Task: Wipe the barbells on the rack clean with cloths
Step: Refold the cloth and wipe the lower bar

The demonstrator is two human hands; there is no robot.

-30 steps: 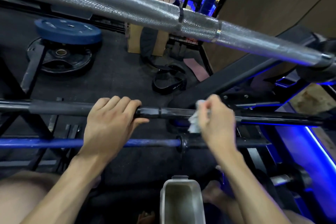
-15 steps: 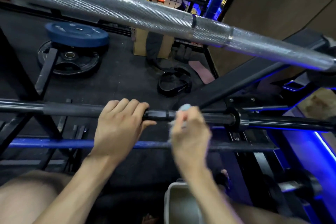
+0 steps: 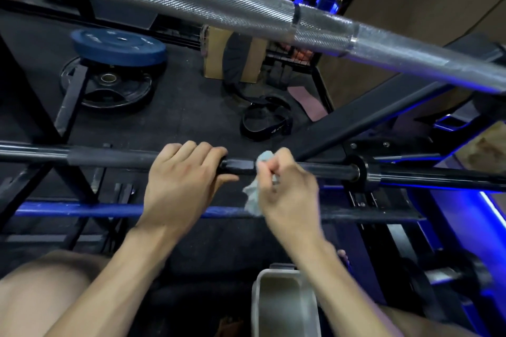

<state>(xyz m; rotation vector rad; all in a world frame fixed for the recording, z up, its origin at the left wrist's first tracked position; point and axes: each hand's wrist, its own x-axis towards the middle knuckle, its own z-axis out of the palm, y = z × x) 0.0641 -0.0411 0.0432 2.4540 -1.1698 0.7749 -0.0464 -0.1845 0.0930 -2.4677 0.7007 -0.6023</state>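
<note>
Our left hand (image 3: 183, 186) grips the black barbell (image 3: 109, 157), our blurred right hand (image 3: 287, 189) pinches a pale cloth (image 3: 253, 197) against it, fingertips hidden behind the bar.

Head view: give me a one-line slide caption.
Left hand grips the black barbell while right hand wipes it with a cloth.

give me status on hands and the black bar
Left hand grips black barbell. Right hand pinches cloth against it. Nothing in the way.
</note>
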